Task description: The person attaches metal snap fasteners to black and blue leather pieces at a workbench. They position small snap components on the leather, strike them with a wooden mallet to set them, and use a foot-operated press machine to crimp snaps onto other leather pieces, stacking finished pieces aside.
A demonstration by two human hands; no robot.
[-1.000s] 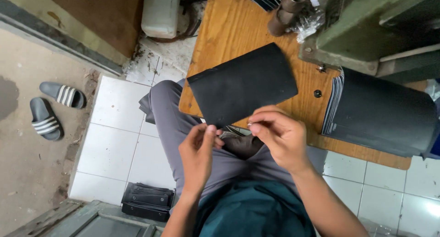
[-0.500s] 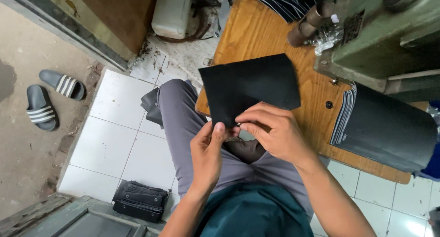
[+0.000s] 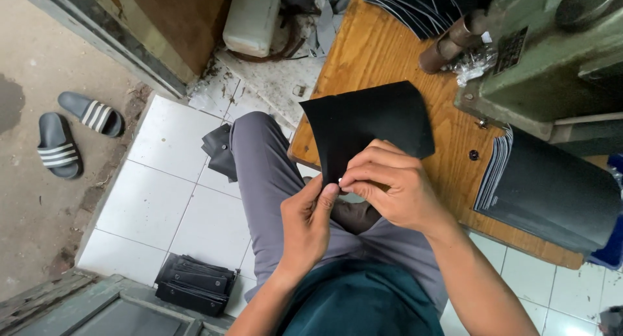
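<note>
- The black sheet [image 3: 370,125] is thin, matte and flexible, like leather or rubberised fabric, with a curved upper edge and a slight bow across its face. It is held up over the near edge of the tabletop [image 3: 383,50], above the person's lap, its lower corner pinched between both hands.
- The left hand [image 3: 308,222] rises from below, palm turned inward, thumb and fingertips closed on the sheet's bottom corner.
- The right hand [image 3: 389,186] comes in from the right, wrist bent, knuckles up, fingers [image 3: 363,174] curled and clamped on the same corner, touching the left hand's fingertips.
- The tabletop is pale, grainy wood with a visible grain pattern and a dark screw head [image 3: 474,155] set in it.
- A stack of similar black sheets [image 3: 551,193] lies on the tabletop's right side, its thin layered edges showing as fine stripes.
- A heavy green-painted metal machine [image 3: 545,63] stands at the far right, with a rusty brown cylinder [image 3: 448,44] sticking out.
- More fanned black pieces [image 3: 415,8] lie at the tabletop's far end.
- The floor is white glazed tile [image 3: 169,199]; a low pile of black pieces [image 3: 195,284] rests on it.
- A pair of dark striped slide sandals [image 3: 71,131] sits on bare concrete at the left.
- A whitish plastic jerrycan [image 3: 253,18] stands near the wall.
</note>
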